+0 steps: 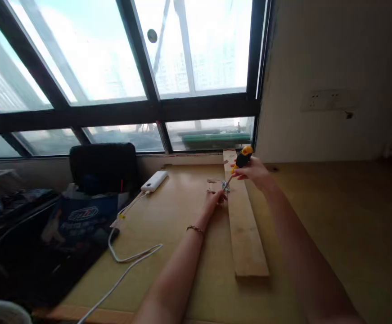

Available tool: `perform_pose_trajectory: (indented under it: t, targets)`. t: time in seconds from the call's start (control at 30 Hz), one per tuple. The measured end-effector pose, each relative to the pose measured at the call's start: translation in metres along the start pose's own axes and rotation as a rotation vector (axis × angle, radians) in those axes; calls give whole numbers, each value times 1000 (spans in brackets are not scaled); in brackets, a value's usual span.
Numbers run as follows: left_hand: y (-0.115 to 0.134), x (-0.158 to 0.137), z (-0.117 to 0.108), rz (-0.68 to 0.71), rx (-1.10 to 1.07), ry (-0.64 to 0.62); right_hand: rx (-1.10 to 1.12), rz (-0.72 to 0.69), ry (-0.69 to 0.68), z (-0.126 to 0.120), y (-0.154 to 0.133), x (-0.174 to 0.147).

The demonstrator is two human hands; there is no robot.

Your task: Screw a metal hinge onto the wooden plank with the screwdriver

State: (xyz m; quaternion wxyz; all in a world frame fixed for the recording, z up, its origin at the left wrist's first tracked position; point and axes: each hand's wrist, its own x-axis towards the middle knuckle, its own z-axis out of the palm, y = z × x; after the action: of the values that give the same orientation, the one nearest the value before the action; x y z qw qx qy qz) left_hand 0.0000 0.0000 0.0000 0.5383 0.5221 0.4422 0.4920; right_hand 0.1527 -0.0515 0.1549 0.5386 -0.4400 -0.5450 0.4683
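Note:
A screwdriver [243,157] with a yellow and black handle is in my right hand [254,172], its fingers closed round the lower handle. Its shaft slants down to the left, and the tip meets a small shiny metal fitting [226,186], which looks like a hinge, at the left edge of a long wooden board [246,227]. My left hand [216,196] is curled beside that edge, fingertips close against the fitting; what they grip is hidden. A small pale piece [212,183], perhaps wood, lies just beyond this hand.
The board lies lengthwise on a wooden table [182,180], its far end near the window. To the left are a white power bank [154,181] and a white cable [128,265]. A black chair [104,166] and a blue bag [81,216] stand beyond the table's left edge.

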Motion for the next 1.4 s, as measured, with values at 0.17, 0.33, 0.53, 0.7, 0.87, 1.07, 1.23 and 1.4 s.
perform_pose_trajectory:
  t: [0.17, 0.33, 0.53, 0.7, 0.87, 1.07, 1.23, 1.4]
  targets:
    - [0, 1, 2, -7, -2, -13, -110, -156, 242, 9, 19, 13]
    - [0, 1, 1, -20, -13, -22, -198, -171, 370, 11, 25, 16]
    - [-3, 4, 0, -45, -45, -21, -61, -74, 168, 1, 12, 12]
    - [-4, 4, 0, -25, -59, -29, -69, -142, 205, 3, 14, 11]
    - [-3, 5, 1, -12, -51, -26, -252, -242, 456, 15, 21, 12]
    - [-3, 4, 0, -29, -37, -32, -342, -412, 520, 1, 7, 2]
    - [-6, 6, -2, -34, -67, -44, -719, -651, 478, -58, 21, -33]
    - [-12, 9, -4, -10, -75, -61, -1214, -648, 63, -143, 75, -87]
